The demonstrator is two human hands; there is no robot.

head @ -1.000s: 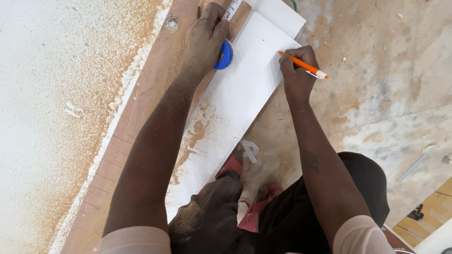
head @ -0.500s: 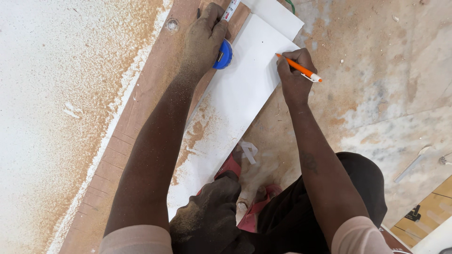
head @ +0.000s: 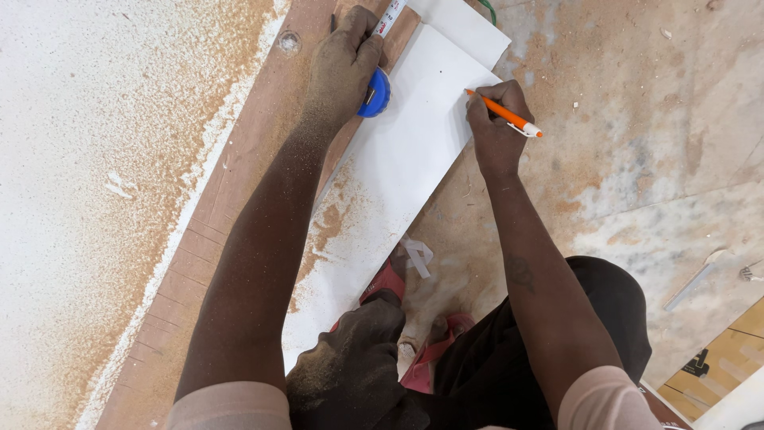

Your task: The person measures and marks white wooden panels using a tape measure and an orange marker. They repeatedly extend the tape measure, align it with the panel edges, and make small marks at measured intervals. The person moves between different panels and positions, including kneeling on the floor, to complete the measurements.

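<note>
Marking white board [head: 398, 171]: stiff, light, smooth, likely slides on sawdust.
Left hand [head: 342, 68] clamps blue tape measure [head: 376, 94] flat; right hand [head: 493, 127] pinches orange pen [head: 505, 115], tip at board edge.

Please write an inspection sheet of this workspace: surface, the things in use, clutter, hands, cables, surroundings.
Surface: dusty floor with sawdust; a brown board lies on it.
Things in use: white panel on the brown board; blue tape measure with its tape drawn out along the panel; orange pen.
Clutter: sawdust on the panel and floor; small white scrap beside the foot.
Hands: left hand presses the tape measure down; right hand holds the pen, tip at the panel edge.
Cables: a green cord at the top edge, barely visible.
Surroundings: red sandal under the foot; wooden piece at lower right.
</note>
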